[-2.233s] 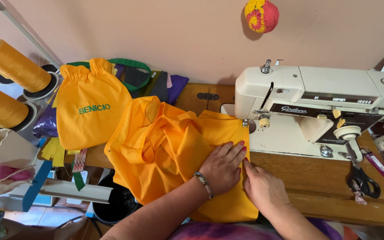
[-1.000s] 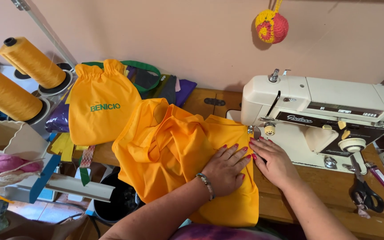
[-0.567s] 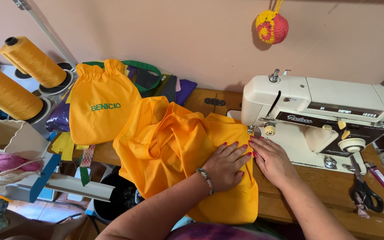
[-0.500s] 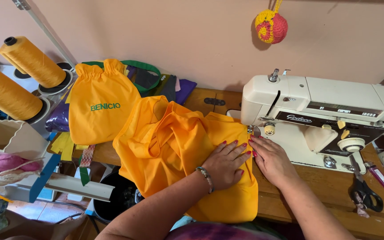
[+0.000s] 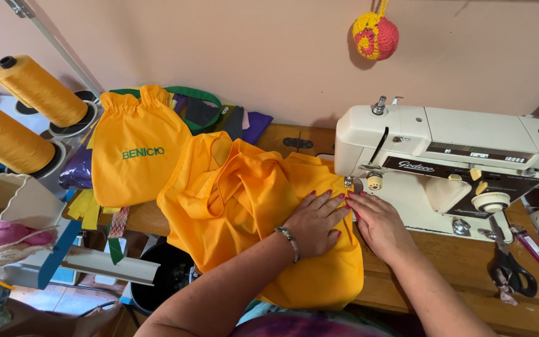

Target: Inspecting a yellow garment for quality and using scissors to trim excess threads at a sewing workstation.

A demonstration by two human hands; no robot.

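A wooden sewing table [image 5: 444, 265] fills the lower view, set against a plain pink wall. On it stands a cream sewing machine [image 5: 444, 156], its needle end facing left. A large piece of orange fabric [image 5: 238, 206] lies bunched beside the machine and hangs over the table's front edge, with one edge drawn up to the needle area. The left hand [image 5: 313, 221] lies flat on the cloth, fingers spread and clamped on nothing, a bracelet at the wrist. The right hand [image 5: 378, 224] presses just beside it, fingers extended toward the presser foot, also gripping nothing. Judging by this, the cloth is positioned for stitching, though no finished seam can be made out. Further left lie an orange drawstring bag [image 5: 133, 150] (apparently already completed) and two big cones of orange thread [image 5: 23, 118]. Black scissors [image 5: 511, 274] rest at the right. A small crocheted ball [image 5: 375, 34] hangs above.
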